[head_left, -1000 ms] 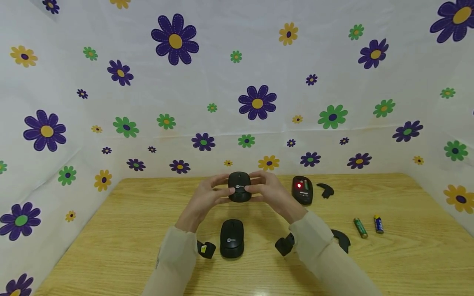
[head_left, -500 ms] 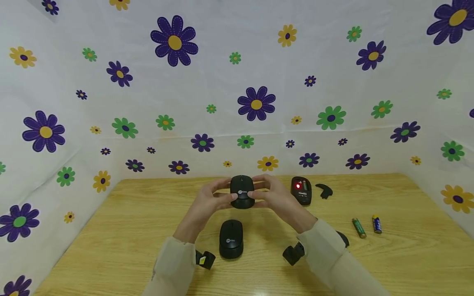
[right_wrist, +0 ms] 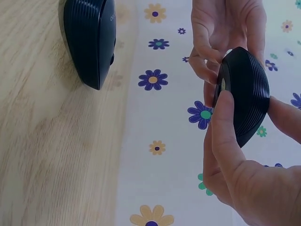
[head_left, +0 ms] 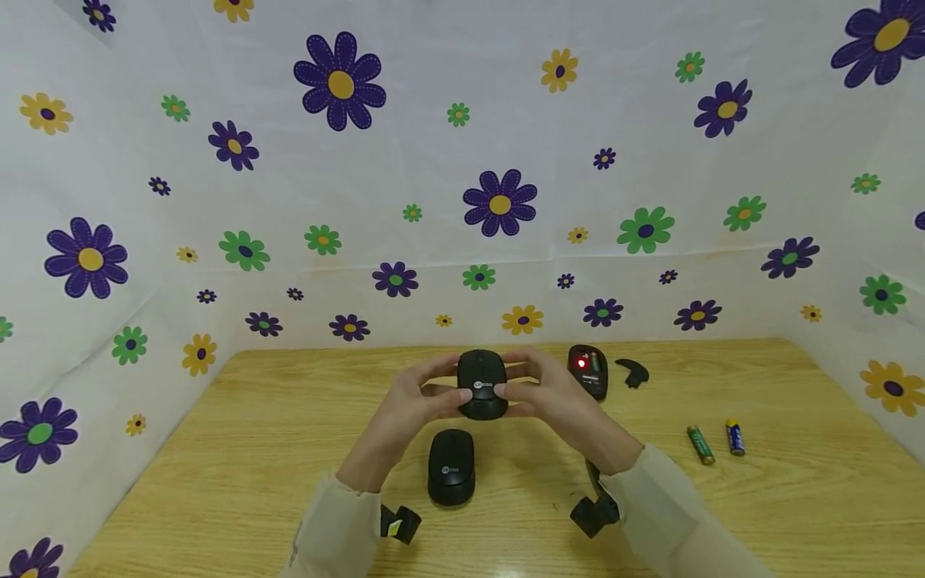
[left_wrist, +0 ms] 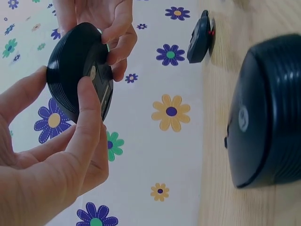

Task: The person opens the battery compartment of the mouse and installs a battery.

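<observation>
Fingers curled, I've got the left hand (head_left: 408,405) and right hand (head_left: 562,397) both pinching the mouse (head_left: 482,377) between them, thumbs on its logo face, up off the tabletop (head_left: 275,457). Nearer on the wood, a second mouse (head_left: 451,466) sits logo up. Past the right hand, a third mouse (head_left: 596,380) glows red, a curved piece (head_left: 635,372) beside it; farther right, a green battery (head_left: 700,445) lies near a blue battery (head_left: 735,438).

Head view forward-down, wrist views close from either side, sharing held mouse (head_left: 482,377)
</observation>
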`<state>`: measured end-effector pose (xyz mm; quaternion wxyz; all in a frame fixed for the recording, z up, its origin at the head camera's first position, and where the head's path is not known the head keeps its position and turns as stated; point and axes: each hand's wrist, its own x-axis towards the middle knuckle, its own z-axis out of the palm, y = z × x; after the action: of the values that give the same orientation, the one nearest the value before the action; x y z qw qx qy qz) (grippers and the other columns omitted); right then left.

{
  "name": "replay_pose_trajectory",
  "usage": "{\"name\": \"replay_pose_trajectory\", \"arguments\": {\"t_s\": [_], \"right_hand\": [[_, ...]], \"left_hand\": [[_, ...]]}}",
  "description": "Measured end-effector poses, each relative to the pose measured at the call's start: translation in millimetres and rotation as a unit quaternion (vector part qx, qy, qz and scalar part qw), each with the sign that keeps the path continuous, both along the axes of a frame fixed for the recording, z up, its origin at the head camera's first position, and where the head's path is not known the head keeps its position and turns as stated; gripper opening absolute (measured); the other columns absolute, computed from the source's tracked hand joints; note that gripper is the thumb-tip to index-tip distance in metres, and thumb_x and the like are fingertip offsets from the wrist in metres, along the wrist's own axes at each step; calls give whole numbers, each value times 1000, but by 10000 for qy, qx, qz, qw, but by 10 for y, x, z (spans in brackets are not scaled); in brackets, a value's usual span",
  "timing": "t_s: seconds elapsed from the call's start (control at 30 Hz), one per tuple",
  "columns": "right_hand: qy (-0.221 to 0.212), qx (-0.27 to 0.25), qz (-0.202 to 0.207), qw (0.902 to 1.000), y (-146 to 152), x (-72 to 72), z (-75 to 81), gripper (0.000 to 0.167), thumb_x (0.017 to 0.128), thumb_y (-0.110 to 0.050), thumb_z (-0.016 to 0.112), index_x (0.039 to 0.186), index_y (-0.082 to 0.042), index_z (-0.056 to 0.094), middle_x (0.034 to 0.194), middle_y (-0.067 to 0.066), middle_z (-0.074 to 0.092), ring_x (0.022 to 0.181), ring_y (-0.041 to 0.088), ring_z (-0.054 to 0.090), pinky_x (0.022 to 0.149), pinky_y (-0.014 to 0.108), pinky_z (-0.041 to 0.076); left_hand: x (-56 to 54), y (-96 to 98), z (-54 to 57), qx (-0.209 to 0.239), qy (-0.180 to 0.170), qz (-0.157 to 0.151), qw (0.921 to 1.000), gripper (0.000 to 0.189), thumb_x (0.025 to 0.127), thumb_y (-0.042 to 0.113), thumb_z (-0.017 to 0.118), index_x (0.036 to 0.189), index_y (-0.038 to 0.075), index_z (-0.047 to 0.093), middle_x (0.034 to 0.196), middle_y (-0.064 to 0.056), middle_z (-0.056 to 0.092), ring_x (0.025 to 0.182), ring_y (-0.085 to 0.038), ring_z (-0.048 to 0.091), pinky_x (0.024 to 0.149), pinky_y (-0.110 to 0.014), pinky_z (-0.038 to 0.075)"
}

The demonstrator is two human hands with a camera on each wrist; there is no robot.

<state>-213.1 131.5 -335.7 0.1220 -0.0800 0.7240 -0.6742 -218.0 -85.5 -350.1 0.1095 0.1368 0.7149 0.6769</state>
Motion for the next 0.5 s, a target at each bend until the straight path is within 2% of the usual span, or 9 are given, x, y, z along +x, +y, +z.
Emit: {"name": "replay_pose_trajectory", "arguments": {"t_s": [0.27,0.5], "right_hand": [[79,-97,-53,9999,65,117,-16,55,96,0,64,144,9,40,137,31,46,110,33,61,89,40,59],[184,-67,-91,9998,150,217,-47,54,95,-3,66,143,9,42,136,30,47,106,30,64,89,40,59]], "left_hand": [[100,59,-13,85,-17,-46,10000,61,93,9,71,148,-1,48,139,-22,52,104,-27,67,96,-45,55],[167,114,-24,-63,77,-131,9999,61,92,12,72,148,-1,49,139,-22,52,107,-29,65,92,-43,57]]}}
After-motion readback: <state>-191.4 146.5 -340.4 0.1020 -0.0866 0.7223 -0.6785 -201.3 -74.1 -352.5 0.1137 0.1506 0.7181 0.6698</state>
